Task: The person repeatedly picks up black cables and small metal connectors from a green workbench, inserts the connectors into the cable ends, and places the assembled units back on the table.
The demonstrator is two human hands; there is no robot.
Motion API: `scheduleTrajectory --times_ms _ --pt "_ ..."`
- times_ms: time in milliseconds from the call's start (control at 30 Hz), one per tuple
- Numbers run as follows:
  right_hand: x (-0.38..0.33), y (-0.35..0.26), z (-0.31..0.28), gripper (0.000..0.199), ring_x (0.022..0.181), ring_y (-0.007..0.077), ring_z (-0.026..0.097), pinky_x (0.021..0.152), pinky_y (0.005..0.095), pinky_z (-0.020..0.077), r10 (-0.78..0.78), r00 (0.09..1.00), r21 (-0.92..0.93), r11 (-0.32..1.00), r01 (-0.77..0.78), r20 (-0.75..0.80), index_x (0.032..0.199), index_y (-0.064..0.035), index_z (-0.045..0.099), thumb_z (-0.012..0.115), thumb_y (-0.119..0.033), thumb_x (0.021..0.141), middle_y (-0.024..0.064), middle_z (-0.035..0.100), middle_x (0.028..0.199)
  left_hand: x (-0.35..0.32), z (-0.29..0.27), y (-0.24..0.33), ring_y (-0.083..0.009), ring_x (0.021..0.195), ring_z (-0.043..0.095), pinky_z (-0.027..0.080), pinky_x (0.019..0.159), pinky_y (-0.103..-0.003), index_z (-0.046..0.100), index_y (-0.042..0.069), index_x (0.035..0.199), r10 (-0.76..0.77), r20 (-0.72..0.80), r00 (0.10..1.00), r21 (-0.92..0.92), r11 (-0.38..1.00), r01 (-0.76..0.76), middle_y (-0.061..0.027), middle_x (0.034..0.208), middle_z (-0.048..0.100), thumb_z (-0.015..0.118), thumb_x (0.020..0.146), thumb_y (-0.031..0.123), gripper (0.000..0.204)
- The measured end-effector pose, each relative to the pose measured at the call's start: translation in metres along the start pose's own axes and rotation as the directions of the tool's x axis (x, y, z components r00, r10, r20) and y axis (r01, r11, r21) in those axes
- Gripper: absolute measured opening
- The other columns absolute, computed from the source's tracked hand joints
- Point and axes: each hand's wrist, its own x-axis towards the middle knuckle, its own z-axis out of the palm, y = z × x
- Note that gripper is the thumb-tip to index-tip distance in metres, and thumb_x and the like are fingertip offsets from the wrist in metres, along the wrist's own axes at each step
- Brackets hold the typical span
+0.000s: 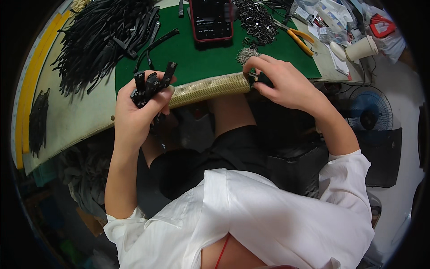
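A bundle of black strips (150,87), zipper-like in look, is gripped in my left hand (134,105), with small shiny bits on the strip ends. My fingers and thumb wrap round the bundle above the table's front edge. To the right, my right hand (282,83) is closed on a small dark-handled tool (263,80) with a metal tip; its exact kind is partly hidden by the fingers. That tip is by the right end of a yellowish mesh-patterned roll (206,90) along the table edge. A small heap of silver metal bits (247,55) lies just beyond this hand.
A large pile of black strips (103,40) covers the far left of the green mat (192,62). A phone (211,20) stands at the back. Black small parts (257,22), orange-handled pliers (298,38) and a cup (362,48) are at right. A fan (369,110) stands below.
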Motion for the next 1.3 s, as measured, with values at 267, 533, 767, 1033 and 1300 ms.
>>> scheduleTrajectory --times_ms 267,533,767,1033,1300 --pt "-0.004 0.003 0.003 0.027 0.092 0.0372 0.065 0.081 0.0448 0.0514 -0.008 0.998 0.026 1.000 0.009 -0.066 0.111 -0.0076 0.058 0.060 -0.010 0.084 0.0170 0.064 0.103 0.001 0.005 0.000 -0.0067 0.063 0.056 0.044 0.061 -0.020 0.067 -0.002 0.108 0.008 -0.029 1.000 0.020 1.000 -0.007 0.0005 0.073 0.062 0.069 0.088 0.007 0.021" --pt "-0.001 0.002 0.000 0.030 0.099 0.0307 0.063 0.087 0.0405 0.0494 0.045 0.999 0.033 0.998 -0.045 -0.017 0.114 -0.0066 0.057 0.063 -0.011 0.084 0.0124 0.063 0.108 0.003 0.003 -0.005 -0.0073 0.068 0.058 0.046 0.064 -0.021 0.065 -0.002 0.115 0.028 -0.016 0.999 -0.018 0.999 -0.028 -0.0013 0.079 0.063 0.066 0.088 0.003 0.027" --pt "-0.001 0.002 -0.004 0.031 0.099 0.0305 0.062 0.087 0.0403 0.0488 0.023 0.999 0.017 1.000 -0.023 0.029 0.114 -0.0068 0.057 0.063 -0.011 0.084 0.0120 0.063 0.107 0.004 0.000 -0.021 -0.0046 0.065 0.054 0.036 0.056 -0.018 0.064 0.001 0.118 0.078 -0.002 0.997 -0.004 0.997 -0.078 0.0013 0.077 0.061 0.064 0.087 0.011 0.033" --pt "0.003 0.006 -0.007 0.032 0.097 0.0302 0.061 0.086 0.0403 0.0482 -0.031 0.998 0.027 0.999 0.029 0.063 0.113 -0.0073 0.057 0.063 -0.011 0.082 0.0107 0.063 0.106 0.004 -0.001 -0.020 -0.0075 0.068 0.059 0.046 0.063 -0.021 0.065 0.001 0.116 0.033 0.011 0.999 0.000 0.999 -0.033 -0.0006 0.080 0.063 0.065 0.086 0.005 0.030" --pt "0.011 0.005 -0.011 0.030 0.097 0.0321 0.062 0.085 0.0413 0.0499 -0.083 0.991 0.056 0.995 0.078 0.101 0.111 -0.0082 0.057 0.063 -0.009 0.081 0.0126 0.063 0.103 0.001 -0.003 -0.022 -0.0081 0.068 0.059 0.047 0.064 -0.021 0.065 0.000 0.115 0.018 -0.004 1.000 -0.015 1.000 -0.018 -0.0012 0.080 0.064 0.066 0.085 0.005 0.030"
